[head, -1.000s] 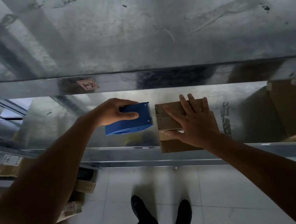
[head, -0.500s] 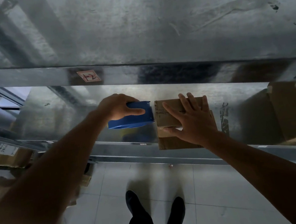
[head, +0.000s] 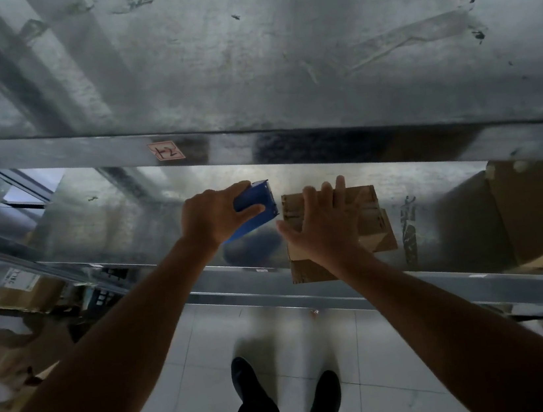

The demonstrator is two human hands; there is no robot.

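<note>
Storeroom aisle here, warehouse style: galvanised steel racking (head: 279, 66) fills the view, handwritten bay label (head: 166, 151) at 10 o'clock, cardboard cartons (head: 522, 207) shelved at 3, more boxes (head: 29, 293) at 9, pale tiled floor (head: 198, 371) at 6.

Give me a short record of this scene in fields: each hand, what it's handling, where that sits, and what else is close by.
left hand: grips a blue dispenser, tilted, at the box's left edge; contact unclear
right hand: flat, fingers straight, pressing on the small cardboard box
support: metal shelf, box at its front edge
nearby: larger cardboard box to the right, apart from the small one
marker: handwritten label on the beam above
</note>
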